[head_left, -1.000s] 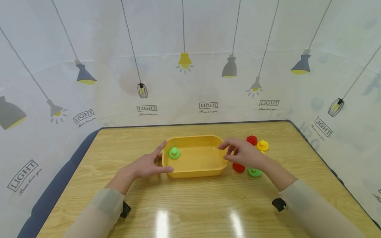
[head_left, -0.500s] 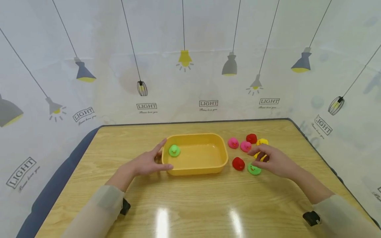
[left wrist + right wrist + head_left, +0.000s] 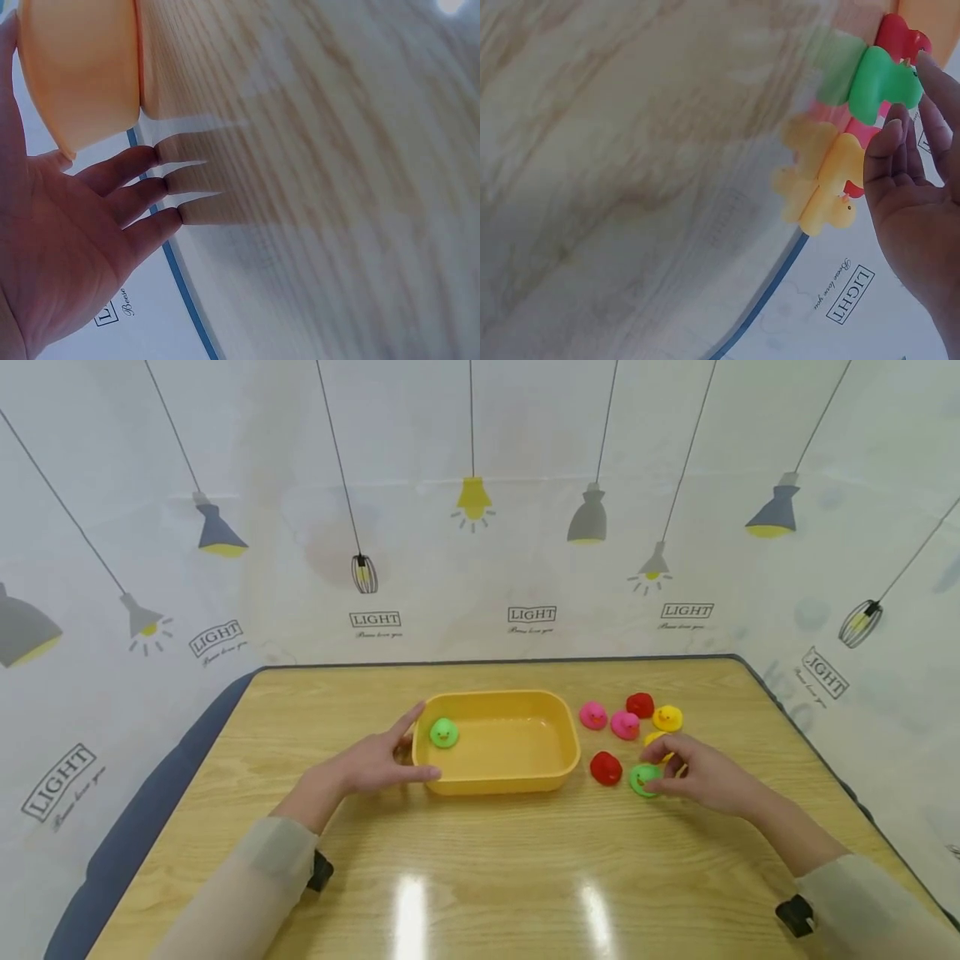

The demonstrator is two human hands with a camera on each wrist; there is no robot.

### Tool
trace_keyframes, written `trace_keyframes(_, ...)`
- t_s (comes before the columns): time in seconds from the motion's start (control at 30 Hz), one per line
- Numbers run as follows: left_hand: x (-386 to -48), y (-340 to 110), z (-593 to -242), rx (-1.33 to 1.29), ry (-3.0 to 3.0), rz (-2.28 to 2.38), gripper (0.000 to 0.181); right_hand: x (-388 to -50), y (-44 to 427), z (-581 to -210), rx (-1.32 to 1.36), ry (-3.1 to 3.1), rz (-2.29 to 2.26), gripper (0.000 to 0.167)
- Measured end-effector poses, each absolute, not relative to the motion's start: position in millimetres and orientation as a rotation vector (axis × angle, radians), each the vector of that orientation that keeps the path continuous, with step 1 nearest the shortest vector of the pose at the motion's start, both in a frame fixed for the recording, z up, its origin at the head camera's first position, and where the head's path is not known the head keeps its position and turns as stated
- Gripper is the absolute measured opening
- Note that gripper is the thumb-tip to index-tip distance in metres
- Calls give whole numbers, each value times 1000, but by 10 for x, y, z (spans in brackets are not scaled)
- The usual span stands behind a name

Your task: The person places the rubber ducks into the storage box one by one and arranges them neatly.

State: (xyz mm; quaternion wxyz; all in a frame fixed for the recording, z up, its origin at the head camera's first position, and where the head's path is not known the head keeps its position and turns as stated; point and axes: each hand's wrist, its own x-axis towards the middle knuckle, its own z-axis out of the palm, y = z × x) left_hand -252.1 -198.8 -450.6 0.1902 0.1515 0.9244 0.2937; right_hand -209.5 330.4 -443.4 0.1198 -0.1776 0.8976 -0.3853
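A yellow plastic tub [image 3: 495, 783] stands mid-table with a green rubber duck [image 3: 444, 734] inside at its left end. My left hand [image 3: 375, 763] spans that end, thumb and index finger against the rim; in the left wrist view its other fingers extend to the table. Right of the tub, my right hand [image 3: 701, 772] is at another green rubber duck [image 3: 642, 779], thumb and fingers spread about its head. The right wrist view shows this green duck [image 3: 874, 86] on the table by the thumb tip; a firm pinch is not visible.
Around the right hand lie a red duck [image 3: 606, 768], a second red one [image 3: 640, 705], pink ducks [image 3: 593, 716] and yellow ducks [image 3: 667, 718]. The wooden table [image 3: 480, 852] ends at a dark-edged wall covering printed with lamps.
My right hand has left the tub's right end, moved right, and lowered onto the green duck. The left hand stays at the tub. The view has shifted slightly.
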Motion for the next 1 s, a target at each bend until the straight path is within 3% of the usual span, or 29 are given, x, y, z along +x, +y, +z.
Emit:
trace_keyframes(0.53,-2519,-1989,-4462,419,2593,835,123,-2147,3305,-4450,-482,2590,-1038,29)
trace_keyframes(1.0,-2510,-1992,-4484,402,2587,855,121,-2106,3318,-4555,-388,2571,-1111,46)
